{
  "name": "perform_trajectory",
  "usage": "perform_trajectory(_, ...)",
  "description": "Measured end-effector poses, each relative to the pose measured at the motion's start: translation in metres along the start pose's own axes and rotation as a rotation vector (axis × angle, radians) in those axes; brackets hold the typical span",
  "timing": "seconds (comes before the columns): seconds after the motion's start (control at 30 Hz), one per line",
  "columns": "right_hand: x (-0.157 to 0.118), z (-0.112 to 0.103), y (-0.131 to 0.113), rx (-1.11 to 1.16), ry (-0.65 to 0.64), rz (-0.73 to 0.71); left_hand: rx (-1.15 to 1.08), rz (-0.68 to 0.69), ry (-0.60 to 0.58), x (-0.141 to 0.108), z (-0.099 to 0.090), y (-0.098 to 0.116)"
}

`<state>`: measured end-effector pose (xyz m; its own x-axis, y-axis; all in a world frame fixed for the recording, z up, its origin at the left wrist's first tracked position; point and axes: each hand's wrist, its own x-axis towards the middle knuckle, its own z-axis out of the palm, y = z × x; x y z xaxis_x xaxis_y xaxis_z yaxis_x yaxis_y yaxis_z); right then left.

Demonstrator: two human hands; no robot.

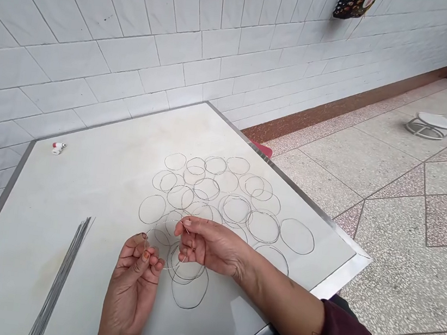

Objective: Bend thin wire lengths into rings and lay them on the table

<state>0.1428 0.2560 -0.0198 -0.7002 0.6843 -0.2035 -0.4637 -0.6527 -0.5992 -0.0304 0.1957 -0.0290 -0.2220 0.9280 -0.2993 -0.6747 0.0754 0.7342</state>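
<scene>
Thin wire is bent into a ring [157, 227] between my two hands, above the near part of the table. My left hand [132, 282] pinches its left side between thumb and fingers. With thumb and forefinger together, my right hand [211, 245] grips the wire on the other side; the exact wire ends are too fine to make out. Beyond and below my hands, many wire rings [264, 226] lie flat on the white tabletop, several overlapping. A bundle of straight wires [61, 281] rests to the left of my left hand.
The table [95, 172] has a metal edge and stands against a white tiled wall [131, 54]. A small red and white object [58, 148] sits at its far left. On the floor at right is a round white stool [433, 122]; a patterned bag [354, 2] hangs above.
</scene>
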Motion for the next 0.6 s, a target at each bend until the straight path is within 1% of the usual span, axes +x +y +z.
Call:
perform_trajectory(0.23,-0.0025,-0.0021,-0.0028,-0.009,-0.034,0.027,0.010,-0.053,-0.024,0.0010,-0.0037,-0.0007)
perform_trajectory(0.33,-0.0024,-0.0036,-0.0023,0.011,-0.016,0.040,0.008,-0.068,-0.043,0.0011,-0.0059,-0.0015)
perform_trajectory(0.5,-0.0012,-0.0060,0.0004,0.044,0.011,0.057,0.026,-0.066,-0.112,-0.0011,-0.0077,-0.0021)
perform_trajectory(0.6,-0.0006,-0.0070,0.0012,0.065,0.020,0.062,0.035,-0.063,-0.117,-0.0013,-0.0064,-0.0023)
